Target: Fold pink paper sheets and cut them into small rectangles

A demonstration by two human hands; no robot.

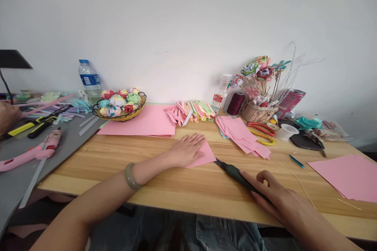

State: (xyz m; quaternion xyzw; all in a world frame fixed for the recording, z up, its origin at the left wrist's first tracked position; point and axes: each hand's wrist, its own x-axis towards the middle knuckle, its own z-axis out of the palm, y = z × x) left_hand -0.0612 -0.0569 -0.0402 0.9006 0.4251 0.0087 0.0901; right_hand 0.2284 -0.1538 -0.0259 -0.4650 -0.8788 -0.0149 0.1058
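Observation:
My left hand (187, 151) lies flat with its fingers stretched out, pressing a small pink paper piece (207, 153) onto the wooden table. Part of that paper is hidden beneath the palm. A dark-handled utility knife (237, 175) is gripped in my right hand (272, 194), its blade low over the table and its tip at the paper's right corner. Whether the tip touches the paper I cannot tell. Behind my left hand lies a large pink sheet stack (135, 123). Several smaller pink pieces (240, 133) are piled beyond the knife.
Folded paper strips (191, 112), a basket of paper flowers (120, 106) and a water bottle (90, 80) stand along the wall. At right are pliers (262, 129), a thread spool (235, 104) and pink sheets (347, 176). Another person's hand (8, 115) is at far left, near a glue gun (38, 151).

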